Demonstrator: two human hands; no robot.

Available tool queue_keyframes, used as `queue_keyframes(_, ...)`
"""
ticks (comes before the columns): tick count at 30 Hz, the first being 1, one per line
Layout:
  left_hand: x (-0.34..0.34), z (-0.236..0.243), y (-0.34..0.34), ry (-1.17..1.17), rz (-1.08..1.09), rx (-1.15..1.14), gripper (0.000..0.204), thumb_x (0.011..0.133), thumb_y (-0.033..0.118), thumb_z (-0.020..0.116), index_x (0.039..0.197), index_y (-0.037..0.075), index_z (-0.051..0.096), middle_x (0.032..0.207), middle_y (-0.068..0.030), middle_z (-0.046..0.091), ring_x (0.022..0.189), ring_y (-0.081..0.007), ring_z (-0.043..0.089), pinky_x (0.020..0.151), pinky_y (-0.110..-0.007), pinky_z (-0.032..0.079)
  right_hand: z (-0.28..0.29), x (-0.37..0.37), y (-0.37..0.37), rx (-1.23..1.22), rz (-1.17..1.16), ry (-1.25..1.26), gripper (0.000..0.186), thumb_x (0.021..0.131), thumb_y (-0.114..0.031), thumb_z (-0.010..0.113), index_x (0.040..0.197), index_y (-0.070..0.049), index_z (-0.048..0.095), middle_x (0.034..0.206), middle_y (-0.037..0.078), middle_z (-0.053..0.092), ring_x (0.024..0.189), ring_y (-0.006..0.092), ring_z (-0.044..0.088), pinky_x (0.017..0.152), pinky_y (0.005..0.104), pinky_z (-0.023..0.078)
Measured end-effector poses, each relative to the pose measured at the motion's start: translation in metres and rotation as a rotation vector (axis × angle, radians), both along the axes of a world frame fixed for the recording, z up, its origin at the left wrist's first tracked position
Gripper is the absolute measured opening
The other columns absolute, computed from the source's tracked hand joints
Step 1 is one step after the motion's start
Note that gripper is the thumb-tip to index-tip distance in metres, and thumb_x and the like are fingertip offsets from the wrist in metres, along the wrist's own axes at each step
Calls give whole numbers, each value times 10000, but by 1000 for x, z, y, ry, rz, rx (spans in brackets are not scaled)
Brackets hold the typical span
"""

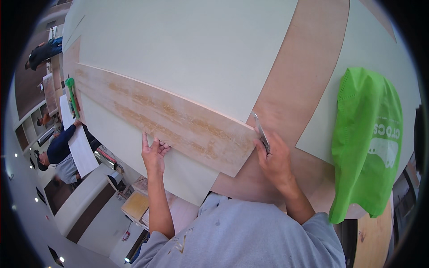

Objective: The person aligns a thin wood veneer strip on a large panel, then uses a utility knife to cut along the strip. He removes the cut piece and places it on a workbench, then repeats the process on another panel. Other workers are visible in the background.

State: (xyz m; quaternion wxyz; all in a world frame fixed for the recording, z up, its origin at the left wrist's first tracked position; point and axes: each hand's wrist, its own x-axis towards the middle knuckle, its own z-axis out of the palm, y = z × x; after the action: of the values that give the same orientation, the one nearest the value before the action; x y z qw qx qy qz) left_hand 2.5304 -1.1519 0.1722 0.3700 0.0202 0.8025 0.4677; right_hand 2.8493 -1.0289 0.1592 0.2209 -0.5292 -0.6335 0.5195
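Note:
A long pale wooden board [170, 114] with rough yellowish-brown patches, like dried glue, lies slantwise across the white work surface. At its near long edge is my left hand [154, 154], palm turned up, thumb stretched out and the other fingers curled against the edge. It seems to steady the board there, though the contact is partly hidden. Beside the board's right end, my right hand [275, 158] is closed round a knife-like metal tool [260, 130]. Its narrow blade points up and away from me; its exact kind is hard to make out.
A bright green bag [366, 138] lies at the right. Wide pinkish-brown sheet strips [308, 67] border the white surface [187, 40]. A green-handled tool [71, 91] rests at the far left. Beyond the left edge, a person in dark sleeves [62, 145] handles a white panel [80, 143].

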Motion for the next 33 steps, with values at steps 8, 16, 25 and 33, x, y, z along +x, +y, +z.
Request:
queue_keyframes(8,20,-3,-12,-2,-9,20,733,880,109,574,1434,95,94,726,-42,527,618,-146,570,593,-286,534,0,19,-13,19,-42,8,248,798,-29,607,1042,5,577,866,176,568,769,347,573,662,363,472)
queue_keyframes(16,-32,-4,-14,-7,-27,30,742,878,117,579,1435,94,89,723,-37,525,617,-140,570,593,-281,532,2,-30,-19,12,-94,5,220,809,-45,600,1027,-17,586,837,160,560,729,331,558,624,360,456)
queue_keyframes(25,-39,-2,-38,-7,-28,39,723,889,98,555,1437,97,83,721,-36,524,613,-143,565,603,-289,532,5,-37,-38,30,-113,23,206,798,-37,600,1003,-17,592,807,155,553,702,330,550,615,362,452)
queue_keyframes(33,-50,-5,-15,-9,-21,69,714,888,81,548,1435,95,90,728,-40,532,613,-147,570,613,-302,538,5,-46,-10,22,-87,27,221,785,-41,602,1005,-18,594,825,160,571,750,336,570,643,369,462)
